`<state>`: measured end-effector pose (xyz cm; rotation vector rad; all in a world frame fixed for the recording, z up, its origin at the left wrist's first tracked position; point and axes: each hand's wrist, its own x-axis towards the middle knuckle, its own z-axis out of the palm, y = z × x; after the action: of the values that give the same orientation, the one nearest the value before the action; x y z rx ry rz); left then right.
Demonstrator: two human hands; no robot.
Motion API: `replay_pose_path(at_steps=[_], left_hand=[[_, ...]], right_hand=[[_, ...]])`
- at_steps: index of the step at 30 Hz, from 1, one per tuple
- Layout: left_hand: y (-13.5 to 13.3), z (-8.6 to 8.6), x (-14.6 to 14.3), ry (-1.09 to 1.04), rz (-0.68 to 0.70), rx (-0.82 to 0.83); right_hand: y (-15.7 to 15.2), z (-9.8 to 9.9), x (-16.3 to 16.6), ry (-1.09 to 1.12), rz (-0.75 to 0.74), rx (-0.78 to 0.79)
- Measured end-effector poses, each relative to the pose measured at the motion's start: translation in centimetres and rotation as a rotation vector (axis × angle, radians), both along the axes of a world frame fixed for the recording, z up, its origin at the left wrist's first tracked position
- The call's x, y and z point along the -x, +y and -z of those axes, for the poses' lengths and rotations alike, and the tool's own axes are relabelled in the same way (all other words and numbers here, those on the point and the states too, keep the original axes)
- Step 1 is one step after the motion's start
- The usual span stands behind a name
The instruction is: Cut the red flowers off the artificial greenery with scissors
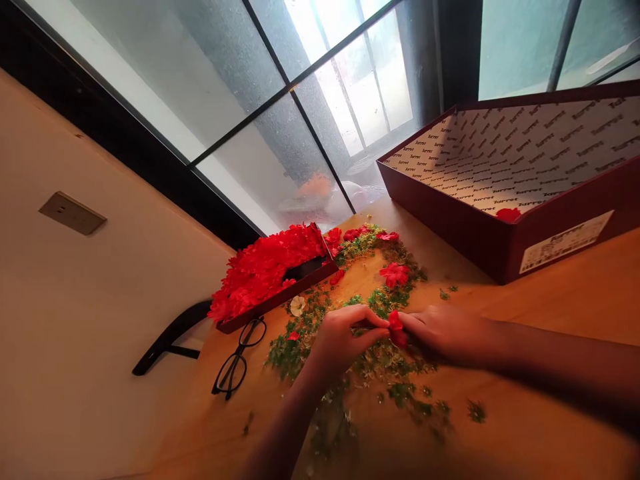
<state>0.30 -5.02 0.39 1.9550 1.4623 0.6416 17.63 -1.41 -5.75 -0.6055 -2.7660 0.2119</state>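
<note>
Between my two hands is a small red artificial flower (pixel 397 329), held above the table. My left hand (pixel 345 333) pinches its left side with thumb and forefinger. From the right, my right hand (pixel 437 330) closes on the flower's other side; some of its fingers are hidden. Beneath both hands spreads a loose pile of green plastic foliage bits (pixel 373 367). A red flower (pixel 395 275) lies on the foliage beyond my hands, and a cream flower (pixel 297 306) sits to the left.
Red flowers (pixel 270 260) fill a shallow dark red box lid (pixel 280 300) at the back left. Black-framed glasses (pixel 239 357) lie near it. A large maroon box (pixel 450 227) stands open at the right, a red flower inside. Behind are window panes (pixel 320 147).
</note>
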Motion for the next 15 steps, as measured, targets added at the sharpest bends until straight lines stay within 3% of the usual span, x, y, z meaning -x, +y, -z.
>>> replay_pose_path(at_steps=[4,9,12,15], left_hand=[[0.0,-1.0,0.3,-0.037,0.038,0.078],[0.6,-3.3,2.3,-0.082,0.000,0.049],[0.5,-4.3,3.3,-0.076,-0.043,0.006],[0.4,-4.7,4.1,-0.060,-0.043,-0.018]], right_hand=[[-0.2,-0.1,0.1,-0.014,0.057,-0.026],[0.2,-0.5,0.4,0.094,0.204,0.155],[1.0,-2.2,0.0,0.183,0.244,0.238],[2.1,-5.6,-1.7,0.255,0.276,0.235]])
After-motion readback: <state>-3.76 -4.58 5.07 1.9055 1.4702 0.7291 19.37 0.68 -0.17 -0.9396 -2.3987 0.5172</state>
